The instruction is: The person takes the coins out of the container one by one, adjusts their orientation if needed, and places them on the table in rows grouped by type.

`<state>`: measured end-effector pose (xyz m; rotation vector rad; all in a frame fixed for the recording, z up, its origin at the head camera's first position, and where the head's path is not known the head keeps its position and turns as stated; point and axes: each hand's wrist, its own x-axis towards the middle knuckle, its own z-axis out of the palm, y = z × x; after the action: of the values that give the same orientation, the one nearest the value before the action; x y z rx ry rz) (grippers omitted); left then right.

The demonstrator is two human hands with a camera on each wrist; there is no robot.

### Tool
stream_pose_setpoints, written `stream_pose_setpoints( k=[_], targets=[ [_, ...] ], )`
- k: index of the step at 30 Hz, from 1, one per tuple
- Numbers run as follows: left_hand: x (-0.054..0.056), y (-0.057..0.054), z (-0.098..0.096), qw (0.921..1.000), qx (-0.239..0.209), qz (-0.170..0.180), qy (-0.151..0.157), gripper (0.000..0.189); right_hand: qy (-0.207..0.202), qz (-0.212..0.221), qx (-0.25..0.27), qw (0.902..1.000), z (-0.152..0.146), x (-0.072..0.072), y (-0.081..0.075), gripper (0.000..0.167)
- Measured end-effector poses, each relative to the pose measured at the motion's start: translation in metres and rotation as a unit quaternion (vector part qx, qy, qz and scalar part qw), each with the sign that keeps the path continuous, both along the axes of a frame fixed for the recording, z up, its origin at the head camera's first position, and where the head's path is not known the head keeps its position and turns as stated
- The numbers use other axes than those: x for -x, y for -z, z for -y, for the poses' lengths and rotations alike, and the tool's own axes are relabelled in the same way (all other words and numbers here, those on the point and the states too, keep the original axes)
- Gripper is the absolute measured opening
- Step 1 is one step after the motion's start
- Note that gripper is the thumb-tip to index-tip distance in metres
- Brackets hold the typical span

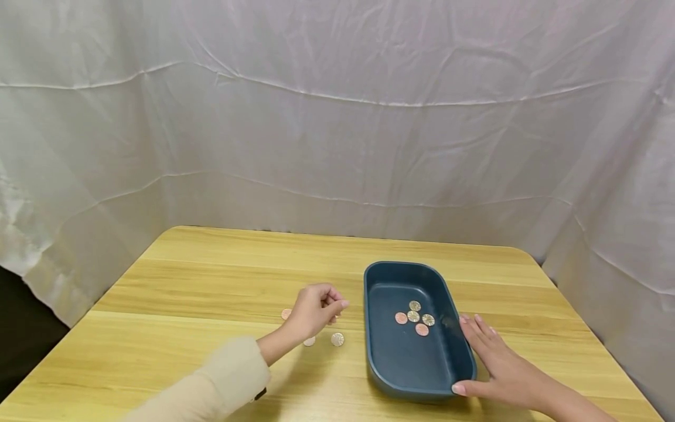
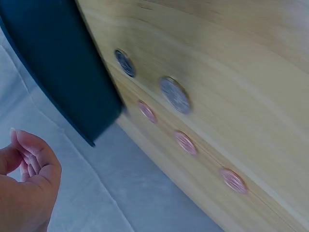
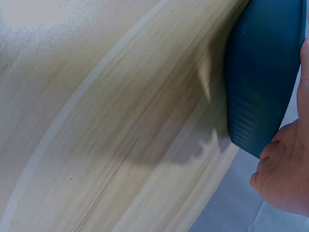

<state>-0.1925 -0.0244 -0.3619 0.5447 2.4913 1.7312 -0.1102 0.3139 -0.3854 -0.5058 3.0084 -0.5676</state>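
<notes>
My left hand [image 1: 315,309] is raised above the table, left of a dark blue tray [image 1: 369,346], thumb and fingertips pinched together. In the left wrist view, a small pale patterned patch, seemingly a coin [image 2: 30,159], shows inside the fingers; most of it is hidden. Below lie several loose coins, among them a silver coin [image 1: 337,339] and a copper coin [image 1: 286,314]. My right hand [image 1: 503,369] rests against the tray's right side, fingers extended along the outer wall and thumb at the near corner of the rim. Inside the tray lie several coins, gold-toned [image 1: 415,306] and copper [image 1: 422,329].
The tray stands on a wooden table [image 1: 211,275] with rounded far corners. Pale curtains [image 1: 337,140] hang behind it and along both sides. A dark gap [image 1: 26,328] shows beyond the table's left edge.
</notes>
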Motion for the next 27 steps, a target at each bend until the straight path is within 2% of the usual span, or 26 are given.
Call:
stream_pose_setpoints(
  k=[12,17,23,27],
  targets=[
    [0.001,-0.001,-0.055,0.9982,-0.021,-0.035,0.044,0.014,-0.003,-0.005,0.005,1.0,-0.002,-0.001,0.001,0.103],
    [0.001,-0.002,-0.078,0.9974,-0.003,-0.046,0.056,0.013,-0.011,-0.022,-0.003,0.9997,-0.002,-0.002,0.001,0.103],
    [0.007,0.004,-0.101,0.9954,0.04,-0.062,0.06,0.01,-0.019,-0.032,0.001,0.9993,-0.002,-0.002,0.002,0.103],
    [0.013,0.011,-0.112,0.9956,0.046,-0.044,0.068,0.009,-0.022,-0.036,0.0,0.9991,-0.002,-0.002,0.003,0.103]
  ],
)
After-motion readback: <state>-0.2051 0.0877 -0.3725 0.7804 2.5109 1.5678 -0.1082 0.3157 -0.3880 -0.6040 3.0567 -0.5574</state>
